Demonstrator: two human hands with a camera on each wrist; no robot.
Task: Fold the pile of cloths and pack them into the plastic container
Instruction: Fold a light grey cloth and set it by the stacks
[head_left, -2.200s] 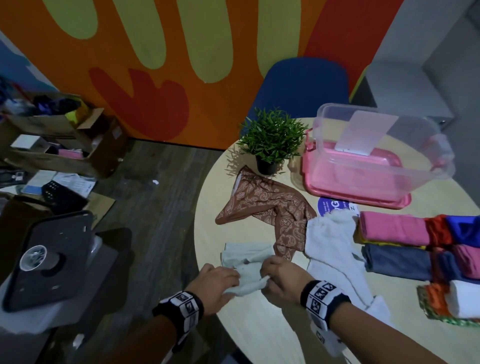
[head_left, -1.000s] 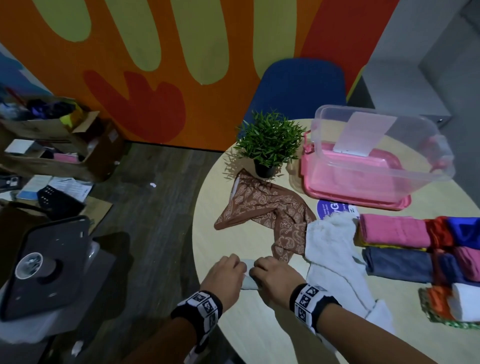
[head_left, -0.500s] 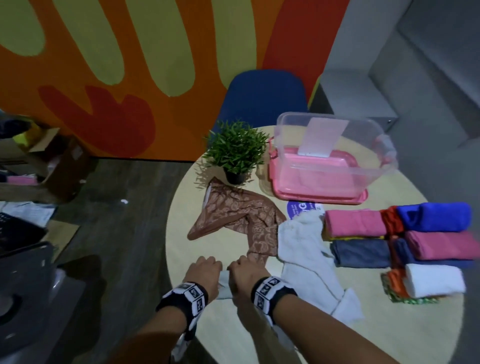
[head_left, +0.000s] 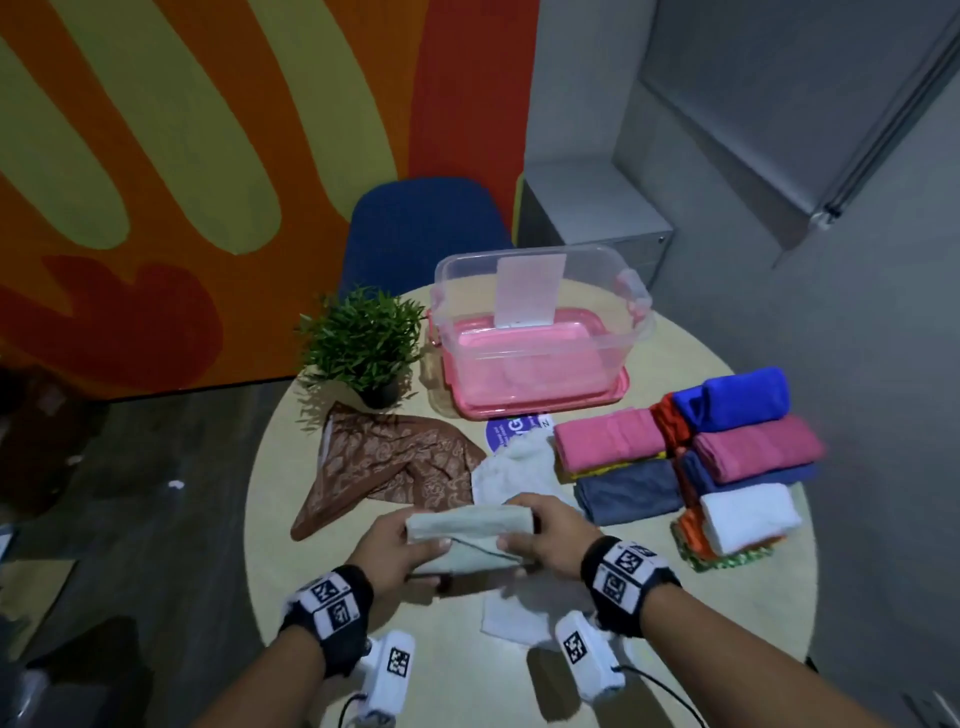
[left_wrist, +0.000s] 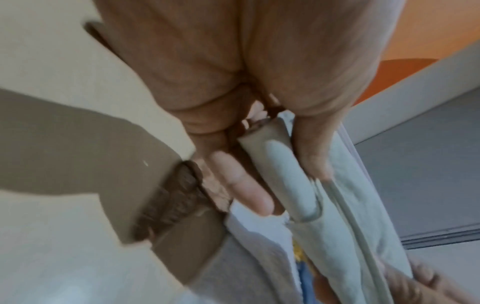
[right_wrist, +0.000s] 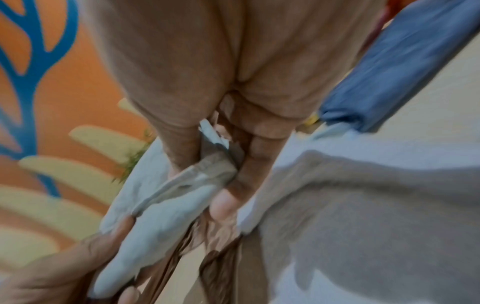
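Lifted off the surface now, where half a second ago pressed flat: pale green folded cloth, held level between both hands. Head view: left hand gripping the cloth's left end, thumb on top; right hand gripping the right end the same way. Beyond, unfolded brown patterned cloth and white cloth, folded stack at right, clear plastic container on a pink lid (beside a potted plant). Left wrist view: thumb and fingers curled round the cloth's folded edge. Right wrist view: same pinch on the other end, grey-blue folded cloth behind, blurred.
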